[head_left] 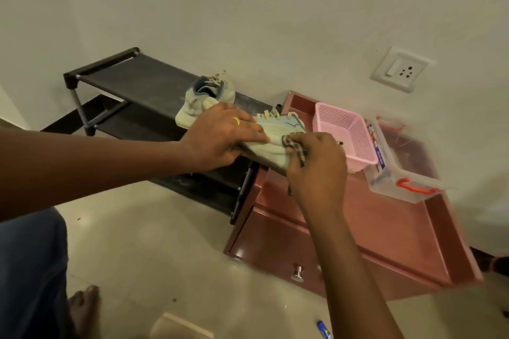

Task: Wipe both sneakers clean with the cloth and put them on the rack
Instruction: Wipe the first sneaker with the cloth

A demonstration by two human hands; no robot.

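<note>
Where rack [143, 77] adjoins cabinet [385, 231], pale floor [154, 228]

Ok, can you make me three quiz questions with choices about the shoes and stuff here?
1. Where is the loose sneaker?
A. on the rack, top shelf
B. inside a box
C. on the floor

2. What colour is the basket?
A. blue
B. pink
C. green

3. What is the right hand doing?
A. hanging idle
B. pressing a cloth on the held sneaker
C. pulling a drawer knob

Answers:
1 A: it rests on the rack's top shelf by the wall.
2 B: its mesh walls are pink.
3 B: it pinches the checked cloth against the held sneaker, which the left hand grips.
</note>
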